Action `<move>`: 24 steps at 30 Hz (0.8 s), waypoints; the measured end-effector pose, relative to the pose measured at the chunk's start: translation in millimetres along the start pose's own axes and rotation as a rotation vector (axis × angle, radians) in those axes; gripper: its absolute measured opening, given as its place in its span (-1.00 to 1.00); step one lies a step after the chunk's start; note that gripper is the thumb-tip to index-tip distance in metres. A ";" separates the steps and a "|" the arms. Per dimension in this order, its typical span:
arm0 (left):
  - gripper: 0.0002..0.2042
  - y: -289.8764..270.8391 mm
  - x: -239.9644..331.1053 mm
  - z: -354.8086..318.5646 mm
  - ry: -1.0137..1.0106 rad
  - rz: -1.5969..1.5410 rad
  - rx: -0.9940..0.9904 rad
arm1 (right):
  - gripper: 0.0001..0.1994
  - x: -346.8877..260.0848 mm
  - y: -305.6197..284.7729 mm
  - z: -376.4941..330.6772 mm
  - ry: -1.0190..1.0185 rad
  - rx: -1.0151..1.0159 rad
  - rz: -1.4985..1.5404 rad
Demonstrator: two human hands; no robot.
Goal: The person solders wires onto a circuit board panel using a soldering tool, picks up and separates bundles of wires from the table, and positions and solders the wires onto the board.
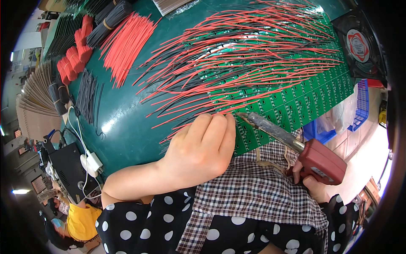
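A large sheet of small green circuit boards [292, 103] lies on the table, with rows of red and black wires [237, 70] running across it and fanning out past its left edge. My left hand [198, 146] is at the sheet's near left corner, fingers pressed together. What they pinch is hidden behind them. My right hand [315, 186] grips the reddish-brown handle of a soldering gun [323, 161], its fingers partly hidden by the handle. The gun's dark metal barrel points left over the sheet, and its tip is just right of my left fingertips.
Loose red wires [129, 44] and black wires [87, 95] lie on the green table [122, 139], near bundled red wires [76, 57]. A fan [359, 46] stands at the far right. Below it are blue baskets [360, 106]. A black box [69, 169] and white cable sit left; a person in yellow [83, 222] is beyond.
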State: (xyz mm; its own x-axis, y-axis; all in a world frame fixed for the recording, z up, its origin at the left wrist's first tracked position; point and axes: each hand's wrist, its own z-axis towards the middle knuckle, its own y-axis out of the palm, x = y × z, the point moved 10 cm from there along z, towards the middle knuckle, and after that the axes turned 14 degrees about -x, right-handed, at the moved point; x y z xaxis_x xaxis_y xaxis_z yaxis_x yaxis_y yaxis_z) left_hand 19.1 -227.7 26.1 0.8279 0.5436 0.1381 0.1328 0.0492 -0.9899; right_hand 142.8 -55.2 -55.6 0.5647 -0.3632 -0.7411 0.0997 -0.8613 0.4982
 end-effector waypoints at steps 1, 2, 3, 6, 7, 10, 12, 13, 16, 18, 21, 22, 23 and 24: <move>-0.69 -3.8 3.4 -0.2 0.041 0.046 0.061 | -0.24 2.4 -2.1 -1.8 0.010 0.010 -0.001; -0.73 -6.0 6.1 -0.7 0.069 0.094 0.102 | -0.24 4.2 -2.9 -4.1 0.010 0.010 -0.001; -0.73 -6.8 6.9 -1.1 0.083 0.093 0.121 | -0.24 8.4 -8.8 -8.4 0.052 0.063 -0.067; -0.73 -4.9 6.4 -1.0 0.075 0.103 0.105 | -0.25 19.5 -19.3 -18.9 0.105 0.105 -0.086; -0.74 -4.3 6.2 -0.9 0.070 0.097 0.094 | -0.26 24.4 -22.1 -20.5 0.117 0.088 -0.057; -0.75 -3.5 6.3 -0.2 0.057 0.086 0.069 | -0.29 8.9 -25.3 -20.1 -0.034 0.000 -0.602; -0.75 -2.8 5.6 0.6 0.047 0.080 0.056 | -0.28 14.4 -22.7 -18.0 -0.078 -0.098 -0.686; -0.76 -3.5 5.7 0.7 0.046 0.088 0.062 | -0.27 7.8 -13.8 -21.4 -0.183 -0.201 -0.668; -0.76 -3.4 5.5 0.9 0.042 0.092 0.064 | -0.23 21.8 -25.3 -21.6 0.003 -0.159 -0.484; -0.75 -3.0 5.3 1.1 0.040 0.087 0.057 | -0.21 15.7 -24.6 -23.6 0.008 -0.077 -0.454; -0.75 -5.8 4.6 1.8 0.034 0.068 0.062 | -0.18 5.0 -22.6 -21.0 -0.033 0.047 -0.284; -0.74 -5.9 3.3 2.6 0.022 0.052 0.043 | -0.18 3.4 -20.2 -18.8 -0.036 0.059 -0.213; -0.74 -5.7 2.4 3.6 0.012 0.041 0.019 | -0.17 2.1 -18.2 -16.8 -0.039 0.072 -0.143; -0.74 -8.5 2.9 3.8 0.011 0.038 0.024 | -0.16 0.2 -14.9 -14.3 -0.044 0.061 -0.081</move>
State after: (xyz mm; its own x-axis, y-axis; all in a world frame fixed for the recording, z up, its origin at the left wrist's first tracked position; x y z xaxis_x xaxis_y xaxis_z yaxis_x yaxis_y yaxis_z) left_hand 18.4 -223.4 34.8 0.8380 0.5362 0.1010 0.0884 0.0492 -0.9949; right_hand 153.1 -37.4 -56.8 0.5203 -0.3057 -0.7974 0.0930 -0.9079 0.4088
